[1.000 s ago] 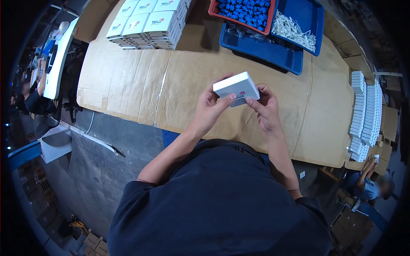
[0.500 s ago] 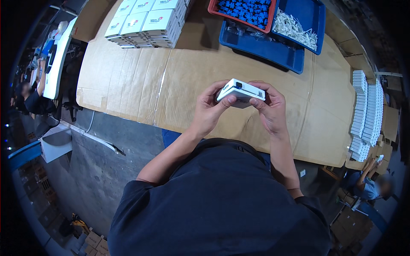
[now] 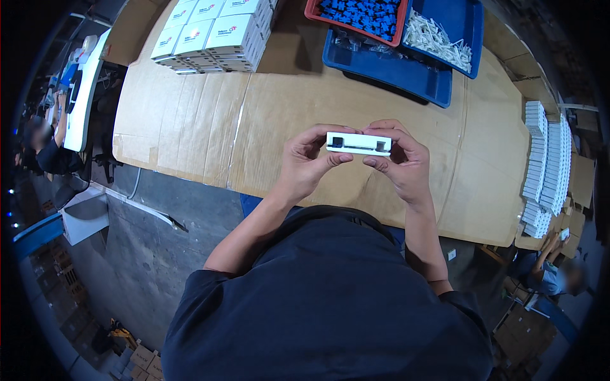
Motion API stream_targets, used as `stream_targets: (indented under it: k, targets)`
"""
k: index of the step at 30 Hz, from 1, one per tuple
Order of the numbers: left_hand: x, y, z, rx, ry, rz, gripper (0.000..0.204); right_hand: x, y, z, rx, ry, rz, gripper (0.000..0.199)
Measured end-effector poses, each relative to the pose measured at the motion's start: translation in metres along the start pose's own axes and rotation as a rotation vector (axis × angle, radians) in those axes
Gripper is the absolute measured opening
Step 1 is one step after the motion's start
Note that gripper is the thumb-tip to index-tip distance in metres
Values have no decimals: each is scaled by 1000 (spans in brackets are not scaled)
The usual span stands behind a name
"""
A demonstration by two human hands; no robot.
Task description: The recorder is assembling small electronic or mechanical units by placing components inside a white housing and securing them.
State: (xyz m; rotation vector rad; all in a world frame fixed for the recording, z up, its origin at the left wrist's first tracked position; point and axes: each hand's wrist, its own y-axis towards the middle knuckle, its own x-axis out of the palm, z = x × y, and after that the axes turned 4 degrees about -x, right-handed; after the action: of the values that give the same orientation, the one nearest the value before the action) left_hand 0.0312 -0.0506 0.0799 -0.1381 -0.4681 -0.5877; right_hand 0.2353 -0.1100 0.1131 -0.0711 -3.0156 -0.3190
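Observation:
Between my two hands, above the near half of the cardboard-covered table, is a flat white plastic box (image 3: 359, 145). One narrow edge of it faces up toward me, with a dark square opening near each end. My left hand (image 3: 310, 159) grips the left end, thumb below and fingers along the far side. At the other end my right hand (image 3: 403, 162) holds it the same way, its fingers partly hidden behind the box. Similar white boxes (image 3: 210, 32) are stacked at the back left of the table.
A red tray (image 3: 401, 25) of small blue parts and a blue tray (image 3: 475, 38) of white plastic pieces overlap another blue tray (image 3: 394, 73). Rows of white boxes (image 3: 545, 159) line the right side of the cardboard tabletop (image 3: 190, 120). Other people work at far left and right.
Both hands have tilted the white box, so its slotted edge now faces me and its broad printed face no longer shows. The hands hold it in nearly the same place.

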Motion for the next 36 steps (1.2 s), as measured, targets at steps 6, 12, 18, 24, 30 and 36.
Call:
stream_targets:
  k: [6, 12, 18, 24, 30, 36]
  targets:
    - [-3, 0, -1, 11, 27, -20, 37, -1, 0, -2, -45, -117, -26, 41]
    - [0, -1, 1, 11, 4, 1, 37, 2, -1, -1, -77, -140, -1, 39]
    - [-1, -1, 1, -8, 5, 0, 37, 5, -3, 4, -121, -170, 22, 36]
    - [-1, -1, -1, -21, 26, 2, 38, 0, -4, 9, -100, -173, 27, 34]
    - [13, 1, 9, 2, 30, 67, 44, -2, -7, 8, -7, 19, 79, 35]
    - [-1, -3, 11, 2, 311, 60, 37, 1, 2, -2, -87, -106, 72, 42]
